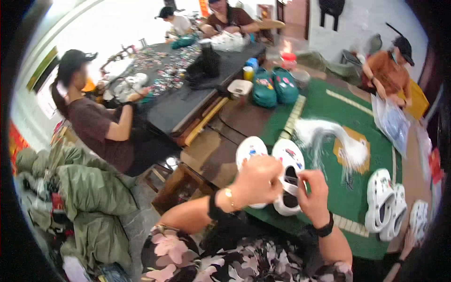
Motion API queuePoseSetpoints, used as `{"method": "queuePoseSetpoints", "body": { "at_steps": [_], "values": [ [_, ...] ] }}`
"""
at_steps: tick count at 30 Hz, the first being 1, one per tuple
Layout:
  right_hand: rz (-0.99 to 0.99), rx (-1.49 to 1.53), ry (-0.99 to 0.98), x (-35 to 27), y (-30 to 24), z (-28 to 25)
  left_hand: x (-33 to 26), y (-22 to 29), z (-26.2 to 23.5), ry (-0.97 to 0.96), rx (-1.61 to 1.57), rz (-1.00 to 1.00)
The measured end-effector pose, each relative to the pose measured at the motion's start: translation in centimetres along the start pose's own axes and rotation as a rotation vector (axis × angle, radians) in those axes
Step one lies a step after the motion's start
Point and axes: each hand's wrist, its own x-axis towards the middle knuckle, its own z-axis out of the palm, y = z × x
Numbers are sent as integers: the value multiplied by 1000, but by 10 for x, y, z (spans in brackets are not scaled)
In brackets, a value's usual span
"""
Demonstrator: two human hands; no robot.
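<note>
A pair of white clogs with colourful charms stands in front of me on the green table mat. My left hand (261,181) is closed in a fist above the left clog (251,148) and hides much of it. Beside the strap of the right clog (288,152), my right hand (314,190) is closed with its fingers pinched together. Whatever either hand holds is too small or hidden to make out. Past the clogs lies a loose bundle of thin white strands (354,151), partly on a piece of brown cardboard (342,135).
More white clogs (380,199) stand at the right, near another person's hand (409,240). Green clogs (285,87) sit at the mat's far edge. A seated person at far right handles a clear bag (391,124). Others work at a black table (164,110) strewn with small pieces.
</note>
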Motion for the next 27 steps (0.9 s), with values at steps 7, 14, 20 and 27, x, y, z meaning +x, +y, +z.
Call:
{"method": "queuePoseSetpoints", "body": {
  "at_steps": [7,14,20,27],
  "values": [
    [361,-11,53,-4,9,-20,-32,-62,-16,198,-120,-483],
    [200,-168,-464,5,-16,7,-131,-107,16,5,-22,-730],
    [-8,-118,-502,-5,-6,66,-132,-87,54,-11,-119,-766],
    [217,-166,-381,53,6,-75,-91,-64,3,-57,-435,-747]
  ]
}}
